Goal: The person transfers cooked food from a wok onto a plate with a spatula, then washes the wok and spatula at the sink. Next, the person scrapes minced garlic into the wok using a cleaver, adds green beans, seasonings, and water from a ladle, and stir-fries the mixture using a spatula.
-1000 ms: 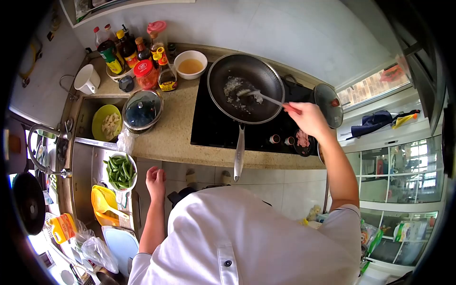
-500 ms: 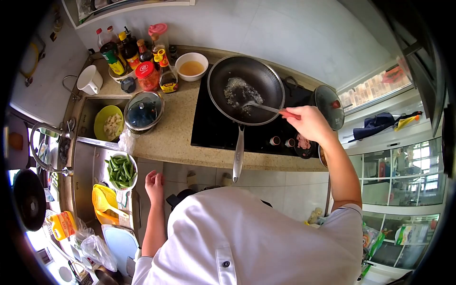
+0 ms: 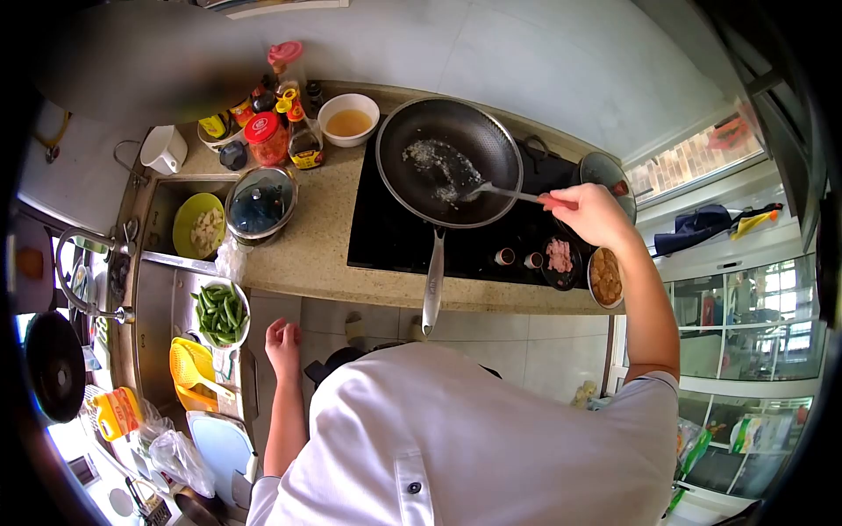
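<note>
My right hand is closed around the red handle of a spatula. The spatula's metal head rests inside a dark wok, touching its base beside pale minced bits spread there. The wok sits on a black induction cooktop, its long handle pointing toward me. My left hand hangs below the counter's front edge, fingers loosely curled and slightly apart, with nothing seen in it. It is nearest to a white bowl of green peppers.
Right of the wok are a plate of pink meat, a bowl of brown food and a glass lid. Leftward stand a broth bowl, sauce bottles, a lidded pot and a sink. A blurred grey shape covers the upper left.
My right hand and the spatula have moved slightly right, and the bits in the wok are spread differently. A blurred grey shape has appeared at upper left. My left hand has barely moved.
</note>
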`<move>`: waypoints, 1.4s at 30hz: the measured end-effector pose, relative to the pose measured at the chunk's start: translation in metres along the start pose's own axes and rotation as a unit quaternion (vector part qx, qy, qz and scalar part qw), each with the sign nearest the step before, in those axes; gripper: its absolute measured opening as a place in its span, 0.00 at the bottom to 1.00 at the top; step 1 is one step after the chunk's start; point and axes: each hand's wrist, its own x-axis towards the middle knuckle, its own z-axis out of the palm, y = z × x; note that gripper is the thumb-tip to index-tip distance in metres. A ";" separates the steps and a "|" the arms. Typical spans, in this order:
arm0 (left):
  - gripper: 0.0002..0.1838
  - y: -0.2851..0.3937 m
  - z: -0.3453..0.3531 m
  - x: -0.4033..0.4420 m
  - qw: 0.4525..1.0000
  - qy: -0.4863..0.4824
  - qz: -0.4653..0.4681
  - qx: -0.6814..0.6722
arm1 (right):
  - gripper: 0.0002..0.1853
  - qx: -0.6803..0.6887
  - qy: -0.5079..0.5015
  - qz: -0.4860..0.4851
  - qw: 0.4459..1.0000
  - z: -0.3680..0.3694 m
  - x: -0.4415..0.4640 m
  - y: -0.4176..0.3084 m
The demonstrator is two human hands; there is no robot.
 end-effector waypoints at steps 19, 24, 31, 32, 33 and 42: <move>0.16 0.073 0.037 0.043 0.998 -0.039 0.026 -0.052 | 0.15 0.004 0.003 -0.014 1.000 -0.010 -0.004 -0.003; 0.15 0.106 0.058 0.081 0.996 -0.007 -0.030 -0.080 | 0.19 0.021 0.063 -0.050 0.997 0.031 0.014 0.014; 0.20 0.118 0.139 0.006 0.861 -0.457 -0.093 0.201 | 0.18 -0.013 0.160 0.009 0.987 0.106 0.014 0.082; 0.28 0.131 0.166 -0.017 0.793 -0.519 -0.069 0.311 | 0.19 -0.038 0.199 -0.005 0.979 0.109 0.015 0.088; 0.35 0.128 0.188 -0.034 0.741 -0.587 -0.031 0.325 | 0.19 -0.038 0.200 0.000 0.979 0.111 0.014 0.089; 0.26 0.106 0.231 -0.096 0.817 -0.485 0.082 0.301 | 0.20 -0.086 0.245 0.014 0.966 0.104 -0.004 0.084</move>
